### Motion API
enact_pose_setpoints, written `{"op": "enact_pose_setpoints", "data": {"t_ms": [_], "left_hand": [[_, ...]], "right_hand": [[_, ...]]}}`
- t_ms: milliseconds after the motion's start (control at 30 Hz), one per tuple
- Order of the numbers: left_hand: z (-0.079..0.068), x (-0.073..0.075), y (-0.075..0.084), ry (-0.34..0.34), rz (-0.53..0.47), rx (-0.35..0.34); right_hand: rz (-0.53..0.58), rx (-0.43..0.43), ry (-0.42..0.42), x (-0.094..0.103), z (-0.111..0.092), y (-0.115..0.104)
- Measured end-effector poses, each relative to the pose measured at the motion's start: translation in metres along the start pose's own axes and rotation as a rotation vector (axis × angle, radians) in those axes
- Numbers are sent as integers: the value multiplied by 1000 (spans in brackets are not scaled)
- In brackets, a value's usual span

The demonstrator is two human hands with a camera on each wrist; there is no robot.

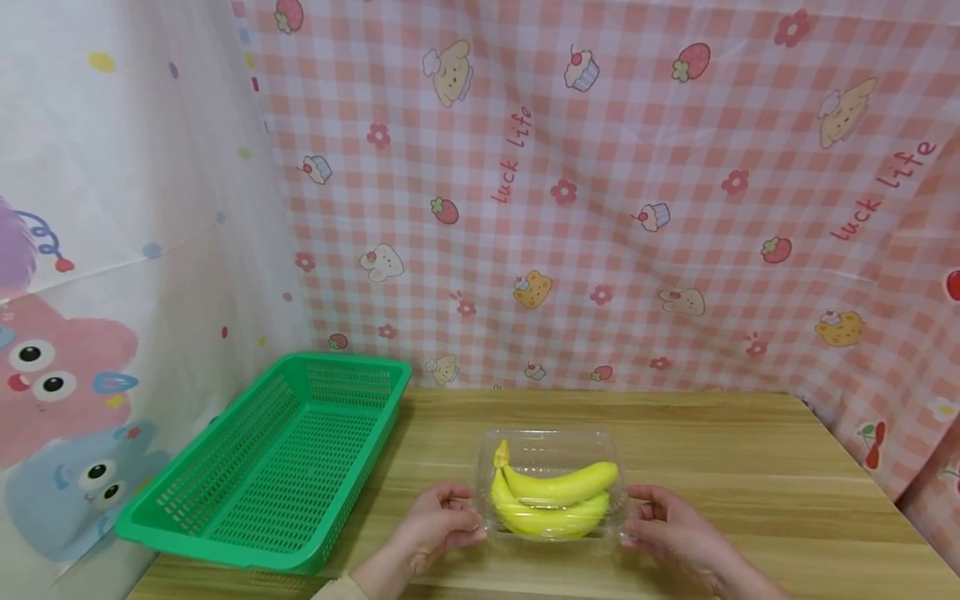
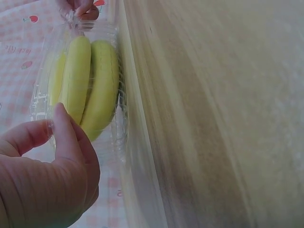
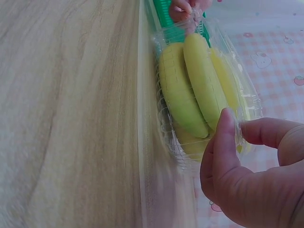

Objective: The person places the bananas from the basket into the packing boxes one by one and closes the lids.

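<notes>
A clear plastic clamshell box (image 1: 551, 440) with a bunch of yellow bananas (image 1: 558, 487) inside is at the near middle of the wooden table. My left hand (image 1: 442, 525) pinches the box's left edge between thumb and fingers. At the opposite end, my right hand (image 1: 671, 529) pinches the right edge the same way. Through the transparent lid the bananas (image 2: 76, 78) show in the left wrist view, their stem end toward the box's back left in the head view. In the right wrist view the thumb and forefinger meet at the rim of the box (image 3: 247, 102).
To the left stands a green plastic basket (image 1: 382, 433) with slotted walls and floor, nothing in it. The wooden table (image 1: 712, 442) ends at a pink checked curtain (image 1: 600, 250) behind, and a white printed curtain (image 1: 187, 208) hangs along the left.
</notes>
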State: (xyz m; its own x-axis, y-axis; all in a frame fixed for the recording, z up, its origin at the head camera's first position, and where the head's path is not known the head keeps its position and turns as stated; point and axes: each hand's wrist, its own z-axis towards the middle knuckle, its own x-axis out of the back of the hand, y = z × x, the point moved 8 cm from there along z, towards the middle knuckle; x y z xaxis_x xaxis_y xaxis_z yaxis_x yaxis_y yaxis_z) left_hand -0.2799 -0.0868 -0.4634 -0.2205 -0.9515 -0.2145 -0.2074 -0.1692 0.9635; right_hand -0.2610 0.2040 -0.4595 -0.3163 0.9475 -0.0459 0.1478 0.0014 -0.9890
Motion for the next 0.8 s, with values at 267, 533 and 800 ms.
{"op": "enact_pose_setpoints", "data": {"t_ms": [267, 533, 800], "left_hand": [[-1, 0, 2, 9, 10, -7], [0, 1, 2, 15, 29, -8], [2, 2, 2, 27, 47, -2]], "right_hand": [[-2, 26, -1, -1, 2, 1], [-40, 40, 23, 0, 2, 0], [-48, 46, 37, -2, 2, -1]]}}
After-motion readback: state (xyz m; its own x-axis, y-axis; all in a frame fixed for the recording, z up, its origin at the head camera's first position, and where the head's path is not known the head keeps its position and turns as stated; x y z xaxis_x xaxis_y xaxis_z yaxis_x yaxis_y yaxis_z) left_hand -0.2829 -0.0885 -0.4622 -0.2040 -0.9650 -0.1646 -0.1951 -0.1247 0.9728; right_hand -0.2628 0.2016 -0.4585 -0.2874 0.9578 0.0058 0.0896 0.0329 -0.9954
